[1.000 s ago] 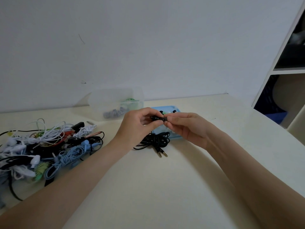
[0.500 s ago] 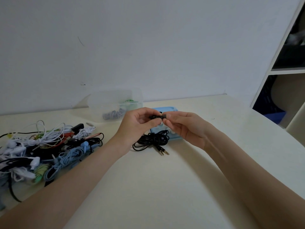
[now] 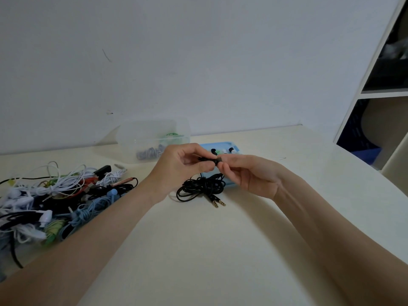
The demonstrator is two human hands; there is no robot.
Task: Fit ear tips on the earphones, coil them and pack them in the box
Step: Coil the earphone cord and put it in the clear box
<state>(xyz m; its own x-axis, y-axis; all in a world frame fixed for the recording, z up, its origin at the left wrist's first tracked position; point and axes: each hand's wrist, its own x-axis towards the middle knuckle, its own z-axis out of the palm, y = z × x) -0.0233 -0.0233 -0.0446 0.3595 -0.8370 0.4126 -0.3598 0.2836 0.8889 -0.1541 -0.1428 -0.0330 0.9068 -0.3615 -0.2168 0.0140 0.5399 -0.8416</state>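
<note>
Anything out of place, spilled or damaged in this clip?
Nothing looks damaged or spilled. The only untidy spot is the tangled pile of earphones at the table's left. Both hands pinch a black earbud above its cable.

Bench (image 3: 220, 250): smooth, matt cream surface. Box (image 3: 141, 138): frosted translucent plastic. Tray (image 3: 234, 146): glossy light-blue plastic. Black earphone cable (image 3: 198, 187): matt rubbery sheath, ended by gold-toned metal plugs (image 3: 217, 203). Wall (image 3: 198, 62): matt painted finish.

A single head-worn wide-angle view looks forward and down across the desk (image 3: 220, 250) toward the wall (image 3: 198, 62), close above both forearms; the shelf unit (image 3: 384, 93) stands right of the wall.
</note>
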